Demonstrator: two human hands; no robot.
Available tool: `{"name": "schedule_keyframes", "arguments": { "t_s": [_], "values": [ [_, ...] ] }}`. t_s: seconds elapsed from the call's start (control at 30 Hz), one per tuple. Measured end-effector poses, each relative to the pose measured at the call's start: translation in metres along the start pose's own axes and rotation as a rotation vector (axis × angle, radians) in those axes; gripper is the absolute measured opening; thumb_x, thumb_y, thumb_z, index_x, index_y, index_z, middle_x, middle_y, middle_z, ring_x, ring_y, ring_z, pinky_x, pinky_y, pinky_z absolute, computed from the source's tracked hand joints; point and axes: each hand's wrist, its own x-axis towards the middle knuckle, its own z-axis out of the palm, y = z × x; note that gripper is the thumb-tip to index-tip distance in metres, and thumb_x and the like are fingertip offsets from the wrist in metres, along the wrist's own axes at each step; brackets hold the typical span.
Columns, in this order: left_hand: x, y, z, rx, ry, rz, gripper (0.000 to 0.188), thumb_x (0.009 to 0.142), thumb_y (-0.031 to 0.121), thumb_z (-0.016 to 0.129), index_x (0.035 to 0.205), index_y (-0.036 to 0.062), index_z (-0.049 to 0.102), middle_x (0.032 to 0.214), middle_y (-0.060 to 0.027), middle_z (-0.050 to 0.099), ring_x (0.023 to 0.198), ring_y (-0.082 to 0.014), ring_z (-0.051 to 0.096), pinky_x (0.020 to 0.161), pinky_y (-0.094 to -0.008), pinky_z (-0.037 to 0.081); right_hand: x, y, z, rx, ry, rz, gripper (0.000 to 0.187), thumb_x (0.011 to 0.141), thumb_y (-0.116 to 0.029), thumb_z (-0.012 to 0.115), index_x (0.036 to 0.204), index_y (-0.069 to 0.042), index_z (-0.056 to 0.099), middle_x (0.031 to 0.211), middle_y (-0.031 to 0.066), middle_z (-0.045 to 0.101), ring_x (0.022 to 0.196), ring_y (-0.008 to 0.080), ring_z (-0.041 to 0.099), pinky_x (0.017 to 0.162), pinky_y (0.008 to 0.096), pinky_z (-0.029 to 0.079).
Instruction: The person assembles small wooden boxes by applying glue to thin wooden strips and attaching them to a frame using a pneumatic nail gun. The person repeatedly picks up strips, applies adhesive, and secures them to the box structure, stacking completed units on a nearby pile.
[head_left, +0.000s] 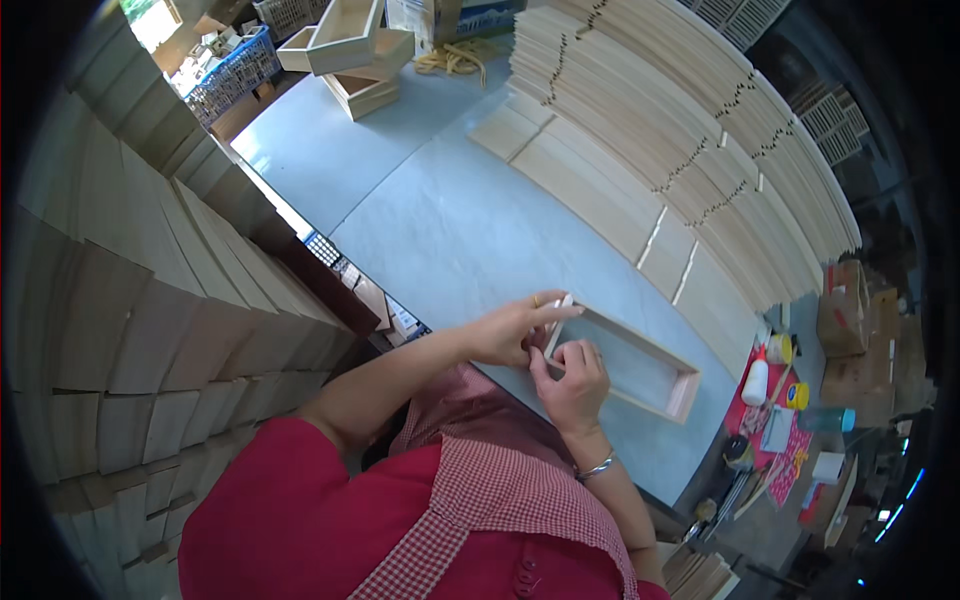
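A shallow rectangular wooden frame (684,393) lies on the pale tabletop near its front edge, and the table surface shows through its middle. My left hand (520,328) holds the frame's left end, its forefinger stretched over the far corner and its thumb below. Close beside it, my right hand (573,385) is curled at the near left corner, thumb and fingers pinched on the frame's edge. The exact contact of the right fingertips is partly hidden by the hand itself.
Tall stacks of thin wooden boards (640,110) line the table's far side. Assembled wooden boxes (350,50) are piled at the far left, near a yellow cord (455,60). More wood (130,290) is stacked at left. A white bottle (756,382) and jars stand at right.
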Motion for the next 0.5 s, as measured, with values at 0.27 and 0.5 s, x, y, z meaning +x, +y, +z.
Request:
{"name": "schedule_keyframes", "arguments": {
  "t_s": [0.27, 0.5],
  "values": [
    [0.003, -0.002, 0.007, 0.069, 0.063, 0.004, 0.093, 0.07, -0.008, 0.072, 0.155, 0.0134, 0.04, 0.154, -0.0232, 0.04, 0.086, -0.0202, 0.065, 0.076, -0.0338, 0.058, 0.003, 0.003, 0.009, 0.026, 0.099, -0.032, 0.02, 0.081, -0.02, 0.076, 0.083, -0.009, 0.059, 0.082, 0.0076, 0.056, 0.077, 0.0266, 0.06, 0.067, 0.0411, 0.05],
    [0.013, 0.003, 0.012, 0.055, 0.02, -0.045, 0.096, 0.065, -0.016, 0.072, 0.153, 0.0125, 0.045, 0.16, -0.0207, 0.034, 0.084, -0.0175, 0.064, 0.071, -0.0315, 0.059, -0.004, 0.006, 0.002, 0.121, 0.11, 0.06, 0.026, 0.08, -0.023, 0.079, 0.084, -0.007, 0.058, 0.086, 0.0094, 0.057, 0.083, 0.0287, 0.061, 0.071, 0.0404, 0.052]
  ]
}}
